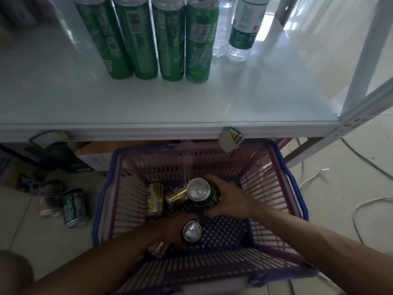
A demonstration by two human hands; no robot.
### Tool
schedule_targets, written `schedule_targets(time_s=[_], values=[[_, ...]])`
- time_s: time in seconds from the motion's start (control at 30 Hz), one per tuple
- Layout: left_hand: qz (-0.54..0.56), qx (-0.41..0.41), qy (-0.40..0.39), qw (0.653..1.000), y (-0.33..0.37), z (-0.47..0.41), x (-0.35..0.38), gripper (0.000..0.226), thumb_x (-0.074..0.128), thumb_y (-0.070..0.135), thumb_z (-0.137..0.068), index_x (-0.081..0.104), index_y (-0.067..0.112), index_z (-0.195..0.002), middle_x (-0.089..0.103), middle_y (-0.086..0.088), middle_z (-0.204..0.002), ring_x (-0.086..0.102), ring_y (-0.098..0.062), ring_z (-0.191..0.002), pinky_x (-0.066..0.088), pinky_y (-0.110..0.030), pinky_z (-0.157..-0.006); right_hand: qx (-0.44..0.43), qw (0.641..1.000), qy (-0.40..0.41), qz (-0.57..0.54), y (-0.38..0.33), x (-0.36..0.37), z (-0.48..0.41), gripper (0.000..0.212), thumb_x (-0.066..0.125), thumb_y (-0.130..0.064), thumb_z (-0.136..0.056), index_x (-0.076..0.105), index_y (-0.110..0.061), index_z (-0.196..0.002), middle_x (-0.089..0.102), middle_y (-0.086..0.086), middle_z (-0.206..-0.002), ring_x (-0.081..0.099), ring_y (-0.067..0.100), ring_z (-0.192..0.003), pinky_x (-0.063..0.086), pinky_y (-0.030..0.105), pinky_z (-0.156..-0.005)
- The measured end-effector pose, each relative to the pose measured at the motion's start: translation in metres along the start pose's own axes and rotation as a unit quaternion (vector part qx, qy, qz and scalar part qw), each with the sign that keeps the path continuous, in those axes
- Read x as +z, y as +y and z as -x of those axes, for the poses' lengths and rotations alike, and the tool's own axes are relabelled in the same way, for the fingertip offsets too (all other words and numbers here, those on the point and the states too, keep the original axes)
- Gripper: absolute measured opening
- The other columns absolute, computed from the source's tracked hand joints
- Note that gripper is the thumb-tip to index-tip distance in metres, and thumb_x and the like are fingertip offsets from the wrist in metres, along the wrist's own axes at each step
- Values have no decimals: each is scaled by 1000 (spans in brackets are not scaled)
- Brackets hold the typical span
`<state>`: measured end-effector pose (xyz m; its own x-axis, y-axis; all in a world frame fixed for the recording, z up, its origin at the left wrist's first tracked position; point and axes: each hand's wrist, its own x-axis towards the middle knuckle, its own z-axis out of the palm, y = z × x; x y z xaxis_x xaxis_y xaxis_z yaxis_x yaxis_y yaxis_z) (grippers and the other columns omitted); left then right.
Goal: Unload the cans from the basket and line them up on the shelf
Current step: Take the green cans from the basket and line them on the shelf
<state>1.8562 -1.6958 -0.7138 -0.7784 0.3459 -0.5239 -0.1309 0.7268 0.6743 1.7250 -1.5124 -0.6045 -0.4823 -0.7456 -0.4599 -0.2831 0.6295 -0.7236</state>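
A pink basket (274, 188) with blue rim and handles stands on the floor below the white shelf (191, 103). Both my hands are down inside it. My right hand (231, 199) is wrapped around an upright green can (200, 191) with a silver top. My left hand (174, 228) holds a second green can (192, 231), also top up. Two gold cans (154, 198) (177, 196) lie on the basket floor to the left of my right hand, and a third gold can (158, 249) lies under my left wrist.
Several tall green cans (172, 41) stand in a row at the back of the shelf, with water bottles (244, 28) to their right. Two green cans (73, 207) lie on the floor left of the basket. Cables (361, 207) run across the floor at right.
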Motion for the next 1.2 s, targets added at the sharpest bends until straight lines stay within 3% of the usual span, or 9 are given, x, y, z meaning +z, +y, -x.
schedule_targets(time_s=[0.13,0.27,0.37,0.53,0.7,0.8,0.97,1.07,1.2], values=[[31,-12,25,999,9,11,-16,78,92,18,-64,55,13,-133,57,-2,-136,52,-14,-125,41,-28,-106,-84,994,58,-42,-52,-33,25,74,90,-17,-65,53,-37,-126,68,-16,-116,65,4,-110,55,35,-95],[11,-1,8,1000,35,27,-54,76,90,19,-66,55,16,-134,59,3,-135,52,-6,-120,39,-17,-101,-129,984,103,-63,-72,-62,45,69,91,-15,-69,56,-30,-128,69,-9,-115,67,13,-111,52,44,-100],[6,41,-37,998,75,44,-110,67,92,18,-66,62,19,-126,65,11,-118,58,9,-100,41,-10,-91,-128,975,150,-102,-76,-82,47,71,92,-24,-70,58,-28,-132,72,-7,-118,67,15,-115,52,48,-103],[54,125,-31,990,156,87,-204,53,93,12,-65,70,15,-113,76,4,-112,70,-15,-108,55,-40,-96,-126,948,248,-154,-92,-114,48,58,83,-56,-61,62,-42,-113,74,-18,-111,69,3,-104,53,30,-92],[126,165,66,976,200,127,-268,42,84,-1,-71,70,9,-109,77,-2,-104,73,-19,-96,55,-29,-84,-133,921,319,-180,-101,-147,45,57,90,-41,-68,61,-30,-116,76,-12,-105,73,6,-93,58,27,-79],[176,188,194,946,205,123,-282,37,80,-5,-72,69,8,-105,78,-2,-96,74,-14,-90,55,-21,-78,-121,898,379,-186,-99,-165,36,62,91,-42,-65,61,-27,-116,76,-11,-95,71,4,-84,53,18,-69],[145,115,433,882,196,67,-279,58,91,28,-65,66,27,-117,74,22,-103,67,10,-96,50,-7,-83,-56,887,446,-107,-87,-179,20,62,87,-51,-70,55,-30,-120,72,-11,-105,69,5,-98,55,29,-86],[181,87,481,853,196,34,-271,62,91,35,-65,67,27,-121,72,22,-108,65,12,-99,53,-13,-91,-34,887,450,-96,-80,-178,12,69,84,-54,-72,51,-27,-127,70,-2,-116,67,17,-102,55,35,-90],[148,41,550,821,202,2,-253,61,86,55,-64,64,29,-114,70,19,-104,64,12,-93,50,-4,-80,-38,898,436,-47,-75,-175,3,70,73,-67,-75,49,-27,-128,69,-3,-127,66,26,-115,50,52,-100]])
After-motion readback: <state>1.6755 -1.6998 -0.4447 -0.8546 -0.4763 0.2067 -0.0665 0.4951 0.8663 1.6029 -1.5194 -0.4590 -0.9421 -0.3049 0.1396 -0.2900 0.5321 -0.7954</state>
